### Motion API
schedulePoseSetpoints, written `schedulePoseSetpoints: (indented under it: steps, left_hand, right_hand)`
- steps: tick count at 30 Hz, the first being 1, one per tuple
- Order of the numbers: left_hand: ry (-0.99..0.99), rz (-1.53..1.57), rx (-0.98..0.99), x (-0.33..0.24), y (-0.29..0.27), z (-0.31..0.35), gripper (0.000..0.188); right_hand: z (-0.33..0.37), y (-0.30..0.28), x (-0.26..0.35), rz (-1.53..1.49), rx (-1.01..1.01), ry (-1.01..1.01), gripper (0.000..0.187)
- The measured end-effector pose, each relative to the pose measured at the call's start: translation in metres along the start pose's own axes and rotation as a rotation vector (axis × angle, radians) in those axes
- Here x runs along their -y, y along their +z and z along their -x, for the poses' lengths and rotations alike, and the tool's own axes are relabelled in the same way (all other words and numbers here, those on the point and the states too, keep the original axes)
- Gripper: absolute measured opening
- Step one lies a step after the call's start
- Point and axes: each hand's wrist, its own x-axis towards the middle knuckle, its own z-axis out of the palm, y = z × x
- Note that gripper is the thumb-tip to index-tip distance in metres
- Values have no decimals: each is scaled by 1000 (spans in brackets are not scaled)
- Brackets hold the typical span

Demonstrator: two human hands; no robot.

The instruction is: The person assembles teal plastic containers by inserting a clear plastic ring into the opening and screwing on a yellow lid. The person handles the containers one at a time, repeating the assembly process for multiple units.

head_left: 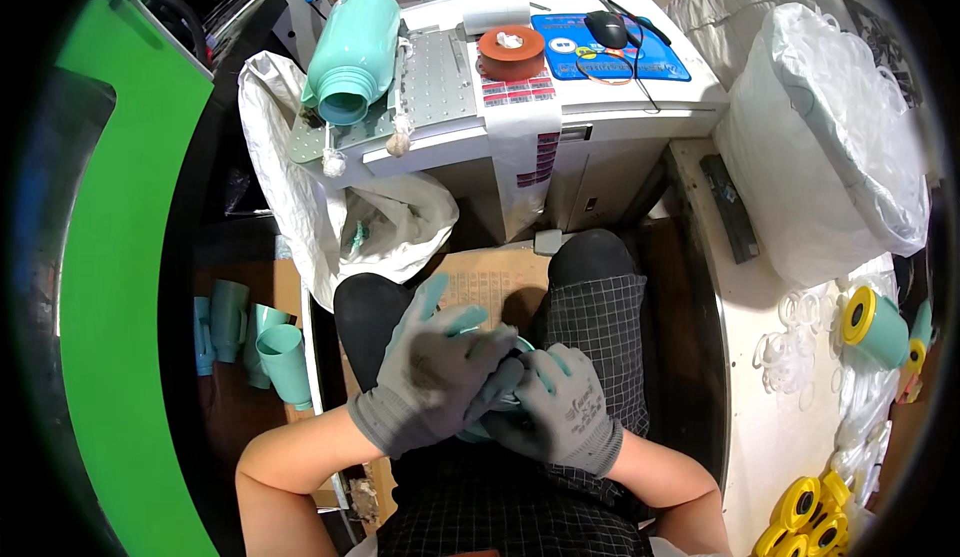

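Over my lap, both hands in grey gloves with teal fingertips meet around a teal plastic container [526, 345], mostly hidden beneath them. My left hand [432, 372] is slightly blurred. Some of its fingers stretch upward, while others close over the container's top; what they pinch there is hidden. My right hand [562, 405] is closed against the container's right side, fingers bent toward the left hand. On the worktable ahead, a large teal bottle [355, 52] lies on its side, its open mouth toward me.
White worktable [625, 107] ahead carries an orange tape roll [511, 62], label strip and mouse [605, 29]. Teal jugs [283, 365] stand left. White sacks [400, 222] hang below the table; another [800, 157] stands right, near white rings [788, 357] and yellow lids [800, 502].
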Motion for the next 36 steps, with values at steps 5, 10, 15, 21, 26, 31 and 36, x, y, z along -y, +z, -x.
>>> schedulePoseSetpoints:
  steps: [5, 10, 15, 21, 26, 31, 36]
  left_hand:
    - [-55, -261, 336, -18, -17, -17, 18]
    - [192, -267, 271, -8, -28, -47, 11]
    - [212, -91, 432, -2, -19, -47, 14]
    - [61, 110, 140, -16, -2, -44, 17]
    - [-177, 262, -230, -25, 51, 21, 67]
    - [7, 207, -139, -63, 85, 49, 78]
    - [-151, 1052, -211, 14, 65, -21, 66]
  right_hand:
    - [-2, 2, -3, 12, -32, -94, 41]
    - [-4, -5, 1, 34, 26, -45, 31]
    - [6, -9, 6, -13, 25, -5, 29]
    - [23, -8, 5, 14, -142, 36, 32]
    - [137, -34, -27, -319, -586, 469, 65]
    - [147, -86, 7, -925, -146, 1435, 69]
    - [205, -64, -25, -1051, -640, 1069, 85]
